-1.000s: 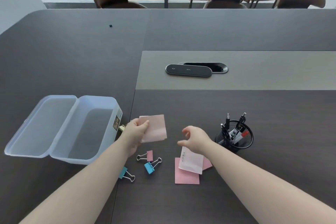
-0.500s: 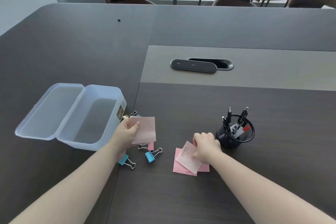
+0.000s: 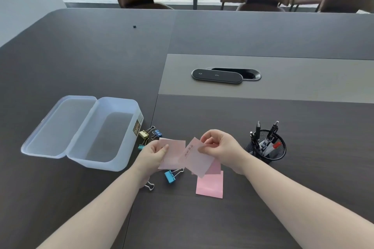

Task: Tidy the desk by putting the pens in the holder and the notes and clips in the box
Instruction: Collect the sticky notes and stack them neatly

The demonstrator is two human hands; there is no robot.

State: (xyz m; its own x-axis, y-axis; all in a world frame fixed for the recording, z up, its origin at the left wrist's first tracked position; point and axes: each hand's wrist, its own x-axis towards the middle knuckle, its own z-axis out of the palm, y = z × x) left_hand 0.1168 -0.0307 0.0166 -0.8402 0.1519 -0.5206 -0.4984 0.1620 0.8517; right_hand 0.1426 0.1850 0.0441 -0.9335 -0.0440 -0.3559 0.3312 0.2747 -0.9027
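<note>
The box (image 3: pixel 105 133) stands open to the left of both hands, its lid (image 3: pixel 60 125) laid flat on the far-left side; nothing shows inside it through the clear walls. The mesh holder (image 3: pixel 267 147) sits just right of the right hand (image 3: pixel 224 147) and holds the pens (image 3: pixel 263 141), about five as far as the tangle lets me count (one has a red cap).

The left hand (image 3: pixel 151 155) pinches a pale pink note (image 3: pixel 174 153) by its left edge, thumb on top. The right hand pinches a second note (image 3: pixel 196 157), this one with a line of writing, by its upper right corner. The two held notes overlap between the hands, lifted above the desk (image 3: pixel 263 198). Under the right hand's note lie two more: a dusky pink one (image 3: pixel 214 168) partly hidden, and a brighter pink one (image 3: pixel 210 186) nearer the person. Four notes in all.

Clips, five visible: a cream one (image 3: pixel 144 133) and a dark blue one (image 3: pixel 157 133) beyond the left hand, close to the box wall; a teal one (image 3: pixel 140 146) just left of that hand's knuckles; a light blue one (image 3: pixel 170 176) below the held notes; and wire handles of another (image 3: pixel 149 185) poking out beside the left wrist, its body hidden.

Further off, a dark charging pad (image 3: pixel 216 76) lies on the desk.
</note>
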